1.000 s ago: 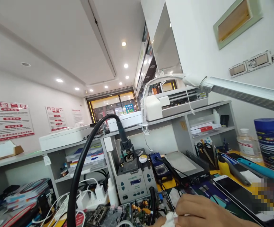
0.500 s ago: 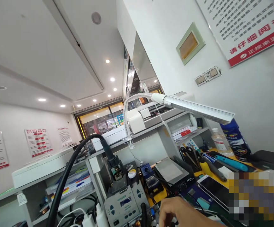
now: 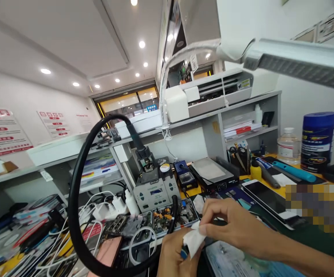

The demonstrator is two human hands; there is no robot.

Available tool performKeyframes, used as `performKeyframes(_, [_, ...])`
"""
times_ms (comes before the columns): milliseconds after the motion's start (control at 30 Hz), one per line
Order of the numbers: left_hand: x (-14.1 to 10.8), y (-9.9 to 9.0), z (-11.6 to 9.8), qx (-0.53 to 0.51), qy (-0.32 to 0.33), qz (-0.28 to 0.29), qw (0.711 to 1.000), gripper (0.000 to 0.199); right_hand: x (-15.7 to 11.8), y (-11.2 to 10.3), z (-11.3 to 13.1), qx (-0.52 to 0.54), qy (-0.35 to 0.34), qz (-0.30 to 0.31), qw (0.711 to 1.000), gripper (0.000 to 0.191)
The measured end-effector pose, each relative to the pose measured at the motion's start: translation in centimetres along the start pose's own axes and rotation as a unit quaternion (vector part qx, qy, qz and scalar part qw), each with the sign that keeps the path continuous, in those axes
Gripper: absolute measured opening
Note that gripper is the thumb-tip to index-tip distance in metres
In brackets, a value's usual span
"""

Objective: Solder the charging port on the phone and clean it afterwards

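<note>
In the lower middle, my right hand is closed, its thumb and fingers pinching a crumpled piece of white tissue. My left hand sits just below and to the left with its fingers curled, touching the tissue. A small blue object shows between the left fingers; most of it is hidden, so its kind cannot be made out. Behind the hands is a parts tray full of small boards and components. A clear plastic packet lies under my right forearm.
A grey rework station stands behind the tray, its thick black hose looping across the left. White cables tangle beside it. A white-framed phone lies to the right, before a blue-lidded canister. A lamp hangs overhead.
The view has tilted down, bringing more of the bench into sight. My left hand has come into view, and the white tissue now shows between both hands.
</note>
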State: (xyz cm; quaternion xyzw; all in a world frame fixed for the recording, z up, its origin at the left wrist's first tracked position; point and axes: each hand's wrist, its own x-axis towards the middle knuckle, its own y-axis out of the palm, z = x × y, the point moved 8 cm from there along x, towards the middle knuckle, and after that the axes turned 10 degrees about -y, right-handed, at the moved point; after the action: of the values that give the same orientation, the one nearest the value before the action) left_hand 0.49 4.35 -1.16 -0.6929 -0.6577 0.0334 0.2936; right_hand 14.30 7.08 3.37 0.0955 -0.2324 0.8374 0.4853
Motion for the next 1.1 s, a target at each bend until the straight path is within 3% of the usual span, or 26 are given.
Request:
performKeyframes(133, [0.5, -0.1, -0.9, -0.038, 0.04, 0.013, 0.998, 0.043, 0.5, 1.3, 0.4, -0.013, 0.004, 0.009, 1.0, 0.01])
performKeyframes(333, [0.1, 0.0, -1.2, -0.026, 0.06, 0.019, 0.998, 0.038, 0.4, 1.3, -0.8, 0.019, 0.031, 0.009, 0.999, 0.011])
performKeyframes(500, [-0.5, -1.2, -0.1, 0.004, 0.034, -0.064, 0.997, 0.037, 0.6, 2.2, -0.9, 0.02, 0.017, -0.028, 0.999, 0.011])
performKeyframes(633, [-0.4, -0.2, -1.0, -0.011, 0.065, 0.032, 0.997, 0.038, 0.1, 2.0, -1.1, 0.036, 0.016, -0.039, 0.998, 0.015])
performKeyframes(700, [-0.6, -0.1, -0.9, -0.004, 0.066, 0.041, 0.997, 0.033, -0.1, 1.9, -1.2, 0.041, 0.018, -0.046, 0.998, 0.016])
performKeyframes(767, [-0.9, -0.4, 0.1, 0.007, 0.046, -0.002, 0.999, 0.024, -0.1, 2.1, -1.2, 0.038, 0.013, -0.052, 0.998, 0.015])
performKeyframes(867, [-1.6, -2.2, 1.7, -0.009, 0.006, -0.145, 0.989, 0.016, 0.0, 2.6, -1.2, 0.041, 0.002, -0.05, 0.998, 0.015])
performKeyframes(900, [-1.5, -2.0, 1.7, -0.016, 0.014, -0.138, 0.99, 0.017, -0.1, 2.6, -1.3, 0.046, 0.002, -0.047, 0.998, 0.016])
performKeyframes(967, [-0.9, -0.4, 0.9, -0.024, 0.047, -0.045, 0.998, 0.033, -0.3, 2.5, -1.5, 0.058, 0.007, -0.041, 0.997, 0.018])
performKeyframes(1033, [-0.4, 0.6, 0.4, -0.022, 0.062, 0.009, 0.998, 0.044, -0.4, 2.2, -1.8, 0.064, 0.012, -0.04, 0.997, 0.02])
performKeyframes(1100, [-0.3, 0.3, 0.8, -0.004, 0.047, -0.027, 0.999, 0.041, -0.4, 2.1, -1.6, 0.063, 0.006, -0.042, 0.997, 0.019])
